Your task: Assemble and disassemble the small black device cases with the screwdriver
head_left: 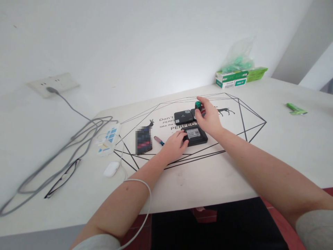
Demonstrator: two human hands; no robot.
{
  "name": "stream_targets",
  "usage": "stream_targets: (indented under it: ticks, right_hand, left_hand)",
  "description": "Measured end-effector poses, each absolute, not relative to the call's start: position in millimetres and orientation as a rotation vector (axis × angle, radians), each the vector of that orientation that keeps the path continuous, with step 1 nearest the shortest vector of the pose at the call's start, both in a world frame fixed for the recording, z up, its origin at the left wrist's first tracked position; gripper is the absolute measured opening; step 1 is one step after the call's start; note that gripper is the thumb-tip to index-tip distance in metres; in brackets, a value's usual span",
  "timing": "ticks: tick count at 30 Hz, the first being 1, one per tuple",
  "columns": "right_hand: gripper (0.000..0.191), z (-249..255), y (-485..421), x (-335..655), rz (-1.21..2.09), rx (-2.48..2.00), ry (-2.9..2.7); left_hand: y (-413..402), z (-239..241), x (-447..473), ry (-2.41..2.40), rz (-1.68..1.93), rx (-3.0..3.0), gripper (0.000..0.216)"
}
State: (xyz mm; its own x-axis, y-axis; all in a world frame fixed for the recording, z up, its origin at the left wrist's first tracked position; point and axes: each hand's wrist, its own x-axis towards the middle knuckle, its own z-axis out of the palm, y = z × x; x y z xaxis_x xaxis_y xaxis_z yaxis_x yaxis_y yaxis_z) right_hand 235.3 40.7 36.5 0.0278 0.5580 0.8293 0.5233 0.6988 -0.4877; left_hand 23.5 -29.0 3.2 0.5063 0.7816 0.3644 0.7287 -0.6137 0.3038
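My left hand (174, 145) rests on the white table (234, 166), fingers curled against the left edge of a small black box with a grey label (195, 134). My right hand (209, 116) hovers above and behind that box, fingers pinched round a green-handled tool (198, 105) held upright. A second black box (184, 117) lies just behind, partly hidden by the right hand. A small blue and purple screwdriver (158, 140) lies on the table left of my left hand.
A phone (143, 140) lies left of the screwdriver. Further left are a white power strip (109, 138) with grey cables, a white earbud case (111, 169) and black glasses (62, 178). Green boxes (231, 78) stand at the back, a green packet (296, 109) far right.
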Motion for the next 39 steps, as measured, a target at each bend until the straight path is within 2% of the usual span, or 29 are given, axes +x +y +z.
stream_targets:
  ticks: [12, 39]
  right_hand:
    - [0.039, 39.2, 38.6, 235.5, -0.023, -0.901, -1.604]
    - [0.037, 41.8, 38.2, 237.0, -0.024, -0.87, -1.553]
  left_hand:
    - [-29.1, 3.1, 23.9, 1.317, 0.719, 2.633, 0.031]
    - [-29.7, 2.7, 23.4, 1.319, 0.735, 2.624, 0.03]
